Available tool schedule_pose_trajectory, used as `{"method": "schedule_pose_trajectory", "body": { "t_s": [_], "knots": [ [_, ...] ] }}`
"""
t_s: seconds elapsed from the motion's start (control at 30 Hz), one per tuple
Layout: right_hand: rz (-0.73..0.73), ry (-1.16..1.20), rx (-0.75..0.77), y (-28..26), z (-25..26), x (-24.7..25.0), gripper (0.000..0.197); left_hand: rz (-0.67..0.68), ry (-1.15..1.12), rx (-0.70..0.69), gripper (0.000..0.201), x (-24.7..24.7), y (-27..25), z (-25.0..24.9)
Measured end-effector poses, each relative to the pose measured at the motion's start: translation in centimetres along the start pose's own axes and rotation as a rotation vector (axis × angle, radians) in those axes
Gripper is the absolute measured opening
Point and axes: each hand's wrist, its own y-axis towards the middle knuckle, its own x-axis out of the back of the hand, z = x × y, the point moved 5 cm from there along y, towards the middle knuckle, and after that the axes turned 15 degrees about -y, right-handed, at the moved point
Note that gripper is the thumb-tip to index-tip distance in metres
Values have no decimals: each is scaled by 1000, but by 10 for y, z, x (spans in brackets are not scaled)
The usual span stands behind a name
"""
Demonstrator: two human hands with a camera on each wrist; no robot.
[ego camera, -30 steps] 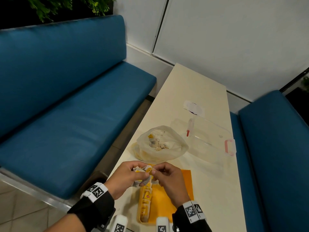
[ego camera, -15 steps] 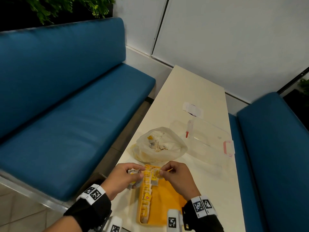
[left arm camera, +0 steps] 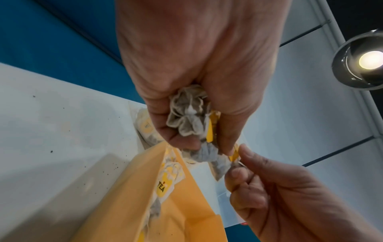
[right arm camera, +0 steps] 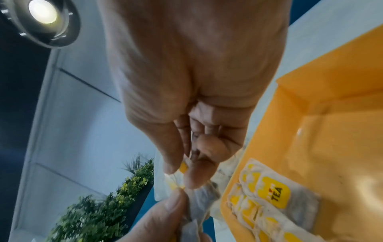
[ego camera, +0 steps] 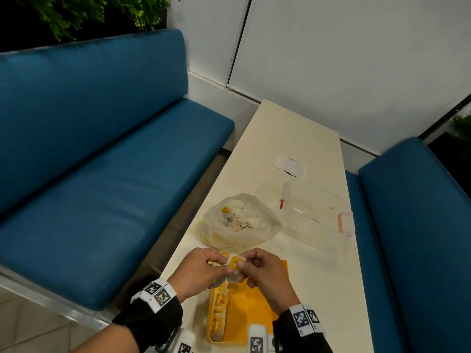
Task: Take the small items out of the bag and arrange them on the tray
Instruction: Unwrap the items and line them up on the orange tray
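Several tea bags (left arm camera: 189,117) sit bunched in the left hand (ego camera: 196,272), its fingers (left arm camera: 180,139) curled round them above the far end of the yellow tray (ego camera: 251,317). One tea bag (ego camera: 233,267) at the edge of the bunch is pinched by the right hand (ego camera: 265,276) between thumb and forefinger, and the two hands meet just over the tray. More tea bags lie in a row (ego camera: 219,309) along the tray's left side, yellow tags up. Beyond the tray the plastic bag (ego camera: 242,225) stands open on the cream surface (ego camera: 318,289), with tea bags inside. To its right lies a clear lidded box (ego camera: 313,207) with pink clasps. Blue benches (ego camera: 102,161) flank the surface.
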Motion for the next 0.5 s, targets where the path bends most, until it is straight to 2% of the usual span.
{"method": "schedule_pose_trajectory", "body": {
  "t_s": [0.23,0.37,0.5],
  "knots": [
    [-12,29,-34,3,-17,2,9,-36,20,-31,10,-4,6,5],
    [-20,-29,-62,7,-34,11,6,-193,22,-40,9,16,10,16],
    [36,-195,-162,8,-60,12,8,-273,126,-14,23,27,11,31]
  ]
}}
